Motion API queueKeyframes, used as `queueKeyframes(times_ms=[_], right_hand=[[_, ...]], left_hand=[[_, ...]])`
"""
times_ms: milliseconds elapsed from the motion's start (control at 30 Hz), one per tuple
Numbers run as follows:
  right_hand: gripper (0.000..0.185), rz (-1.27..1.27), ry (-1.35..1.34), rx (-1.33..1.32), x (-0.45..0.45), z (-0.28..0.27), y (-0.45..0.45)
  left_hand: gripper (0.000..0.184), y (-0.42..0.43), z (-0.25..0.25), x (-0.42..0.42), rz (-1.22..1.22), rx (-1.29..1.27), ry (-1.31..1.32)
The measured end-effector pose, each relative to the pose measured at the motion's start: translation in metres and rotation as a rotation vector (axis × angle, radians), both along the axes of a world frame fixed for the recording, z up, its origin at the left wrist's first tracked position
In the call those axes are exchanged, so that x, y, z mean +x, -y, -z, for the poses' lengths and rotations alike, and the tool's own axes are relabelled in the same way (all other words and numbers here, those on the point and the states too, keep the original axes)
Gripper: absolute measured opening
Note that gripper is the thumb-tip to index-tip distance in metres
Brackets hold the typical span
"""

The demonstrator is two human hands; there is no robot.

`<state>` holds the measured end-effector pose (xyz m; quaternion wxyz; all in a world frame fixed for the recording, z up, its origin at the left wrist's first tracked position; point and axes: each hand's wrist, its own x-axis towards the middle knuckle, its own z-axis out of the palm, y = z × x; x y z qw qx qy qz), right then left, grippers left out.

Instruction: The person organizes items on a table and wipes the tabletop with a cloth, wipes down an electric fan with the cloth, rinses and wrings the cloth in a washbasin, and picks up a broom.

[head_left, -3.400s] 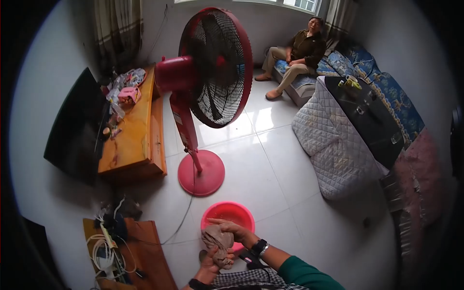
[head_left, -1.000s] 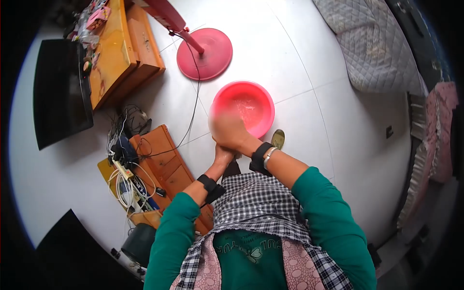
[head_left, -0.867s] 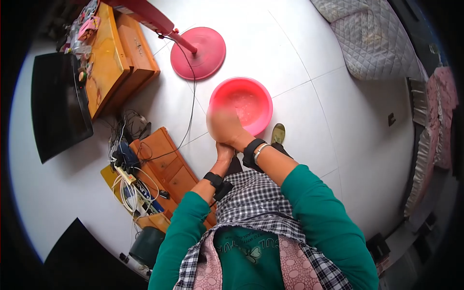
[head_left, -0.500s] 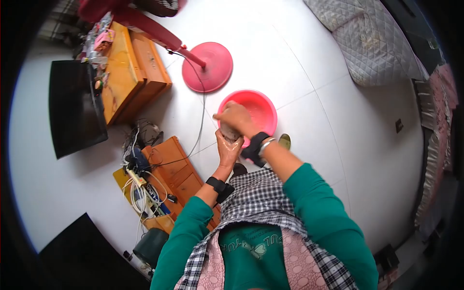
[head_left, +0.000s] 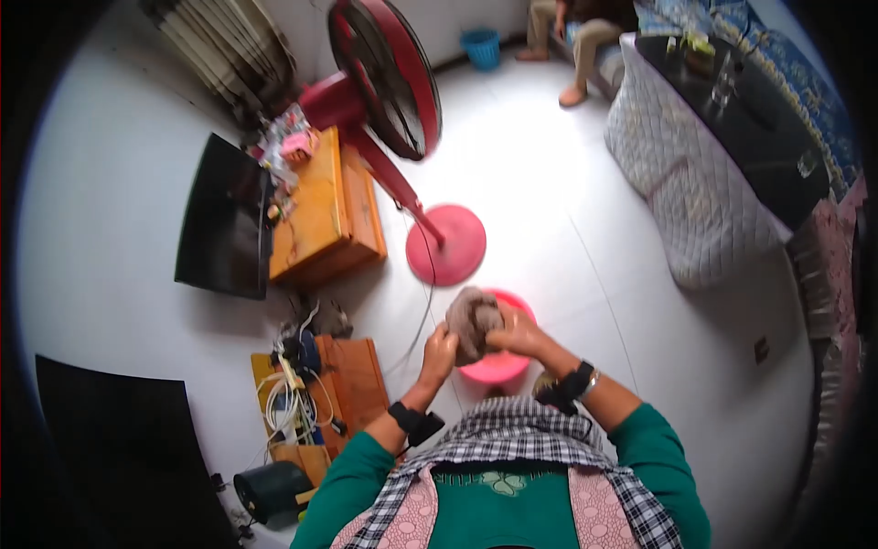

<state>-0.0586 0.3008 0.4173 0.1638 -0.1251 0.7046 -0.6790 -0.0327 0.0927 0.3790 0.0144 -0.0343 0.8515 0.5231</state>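
Note:
A greyish-brown cloth [head_left: 473,322] hangs bunched between my two hands, over the left part of a pink basin [head_left: 498,369] on the floor. My left hand [head_left: 440,352] is closed on the cloth's left edge. On the other side, my right hand [head_left: 518,333] grips its right edge, fingers bent round it. The cloth and my hands hide much of the basin's inside. Both wrists wear black bands, and the right one also has a silver bracelet.
A red standing fan [head_left: 446,245] rises beyond the basin, its cord trailing left. Wooden cabinets [head_left: 315,220] and a cable-strewn unit [head_left: 352,389] stand left. A quilt-draped table [head_left: 681,201] is at right. A seated person [head_left: 594,37] and a blue basket [head_left: 480,48] are far back.
The view has tilted up, bringing the fan head and the seated person's legs into sight. My hands have moved apart, and the cloth, earlier balled between them, is now more spread out.

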Motion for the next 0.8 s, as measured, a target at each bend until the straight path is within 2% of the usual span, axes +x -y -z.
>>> queueKeyframes(times_ms=[67,133,167,200,267,300,333,400,433,467,533,600,667,733,767,800], right_hand=[[0.062,-0.009,-0.252,0.287,0.008,-0.021,-0.007],[0.066,-0.081,-0.216,0.419,0.014,-0.060,-0.018],[0.065,-0.162,-0.075,0.478,0.018,-0.092,-0.024],[0.065,-0.145,-0.088,0.491,0.021,-0.103,-0.026],[0.064,-0.137,-0.007,0.292,0.021,-0.118,-0.035],[0.063,-0.132,0.048,0.255,0.020,-0.120,-0.035],[0.060,-0.137,-0.023,0.351,0.021,-0.131,-0.030],[0.054,-0.170,-0.122,0.261,0.020,-0.141,-0.024],[0.054,-0.158,-0.133,0.266,0.018,-0.148,-0.023],[0.050,-0.161,-0.169,0.282,0.014,-0.160,-0.026],[0.042,-0.125,-0.303,0.255,0.006,-0.187,-0.042],[0.039,-0.076,-0.382,0.230,0.001,-0.213,-0.065],[0.033,-0.094,-0.434,0.331,-0.002,-0.241,-0.095],[0.028,-0.107,-0.963,0.327,-0.017,-0.242,-0.137],[0.028,-0.039,-0.802,0.147,-0.020,-0.242,-0.162],[0.029,0.027,-0.638,-0.026,-0.024,-0.244,-0.190]], left_hand=[[0.024,-0.002,-0.042,0.005,0.106,-0.107,-0.104],[0.027,0.005,-0.057,-0.003,0.137,-0.103,-0.142],[0.032,0.009,-0.062,-0.004,0.175,-0.112,-0.140],[0.036,0.012,-0.071,-0.009,0.146,0.135,-0.140],[0.043,0.020,-0.099,-0.030,0.007,0.552,0.168],[0.053,0.019,-0.111,-0.031,0.178,0.645,0.200],[0.060,0.011,-0.115,-0.032,0.306,0.796,0.277],[0.075,-0.013,-0.123,-0.020,0.603,0.704,0.238],[0.085,-0.031,-0.132,-0.010,0.664,0.724,0.118],[0.079,-0.040,-0.147,-0.004,0.603,0.835,0.110],[0.063,-0.035,-0.127,-0.016,0.623,0.638,0.060],[0.051,-0.042,-0.123,-0.027,0.630,0.627,0.071],[0.042,-0.060,-0.141,-0.035,0.713,0.672,0.062],[0.037,-0.079,-0.166,-0.050,0.644,0.632,0.009],[0.034,-0.083,-0.167,-0.060,0.519,0.619,-0.043],[0.030,-0.095,-0.164,-0.071,0.416,0.779,-0.185]])
